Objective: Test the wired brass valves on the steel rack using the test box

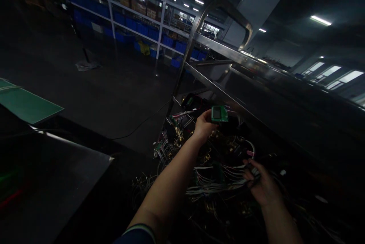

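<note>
My left hand (pixel 204 125) is closed on the edge of a small green circuit board (pixel 224 114) with a dark square screen-like part on its face. It is held above a heap of wired parts on the cart. To the right and nearer me, my right hand (pixel 264 185) has its fingers curled around a bundle of pale wires (pixel 232 175). A dark slim piece lies by its fingertips, too dim to name. Under both hands is a tangle of wires, boards and brass-coloured fittings (pixel 207 157), much of it lost in shadow.
A metal cart frame (pixel 212 78) with a bent tube handle (pixel 196 23) rises just beyond the heap. At left stands a dark table (pixel 76 164), with a green sheet (pixel 28 103) behind it. Shelves with blue bins (pixel 139 27) line the background. A thin cable (pixel 139 124) trails across the floor.
</note>
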The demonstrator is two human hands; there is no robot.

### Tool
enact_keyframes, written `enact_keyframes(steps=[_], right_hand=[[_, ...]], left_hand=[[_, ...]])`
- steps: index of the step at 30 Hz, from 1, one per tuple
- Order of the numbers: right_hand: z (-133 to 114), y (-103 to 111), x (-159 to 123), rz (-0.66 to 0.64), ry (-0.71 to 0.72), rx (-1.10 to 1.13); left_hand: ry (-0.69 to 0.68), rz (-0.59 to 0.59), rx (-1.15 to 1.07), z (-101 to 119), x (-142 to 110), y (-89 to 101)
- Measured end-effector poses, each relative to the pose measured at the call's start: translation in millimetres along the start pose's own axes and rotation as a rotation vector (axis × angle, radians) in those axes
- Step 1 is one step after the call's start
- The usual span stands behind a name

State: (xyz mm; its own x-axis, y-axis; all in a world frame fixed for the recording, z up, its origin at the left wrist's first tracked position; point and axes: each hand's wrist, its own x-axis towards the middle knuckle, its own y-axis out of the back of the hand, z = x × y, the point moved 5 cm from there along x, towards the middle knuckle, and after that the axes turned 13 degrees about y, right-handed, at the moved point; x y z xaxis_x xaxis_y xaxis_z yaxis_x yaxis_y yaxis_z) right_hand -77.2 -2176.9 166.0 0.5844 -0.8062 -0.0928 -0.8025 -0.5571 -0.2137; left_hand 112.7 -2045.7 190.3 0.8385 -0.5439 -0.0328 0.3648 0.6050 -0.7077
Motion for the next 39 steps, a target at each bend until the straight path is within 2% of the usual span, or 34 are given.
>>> enact_keyframes(steps=[3,5,8,14,22,31,34,39], right_hand=[[1,1,0,0.003,-0.002,0.003],[2,3,1,0.0,0.006,0.002],[4,4,3,-0.017,0.006,-0.009],[3,3,4,-0.047,0.047,0.02],[3,3,2,-0.066,0.034,0.018],[3,2,0,-0.071,0.045,0.024],[3,3,0,-0.064,0.047,0.038],[5,5,2,-0.068,0.041,0.043]], left_hand=[[-0.02,-0.014,0.128,5,-3,-2.3],[0.034,-0.043,0.189,7,-4,-6.9],[0.077,-0.037,0.172,13,-4,-11.3],[-0.114,0.066,0.162,16,-1,-8.4],[-0.185,0.119,0.263,16,-2,-2.8],[-0.173,0.1,0.233,18,-7,-18.2],[-0.22,0.109,0.214,16,-6,-25.0],[-0.323,0.193,0.232,15,-7,-27.2]])
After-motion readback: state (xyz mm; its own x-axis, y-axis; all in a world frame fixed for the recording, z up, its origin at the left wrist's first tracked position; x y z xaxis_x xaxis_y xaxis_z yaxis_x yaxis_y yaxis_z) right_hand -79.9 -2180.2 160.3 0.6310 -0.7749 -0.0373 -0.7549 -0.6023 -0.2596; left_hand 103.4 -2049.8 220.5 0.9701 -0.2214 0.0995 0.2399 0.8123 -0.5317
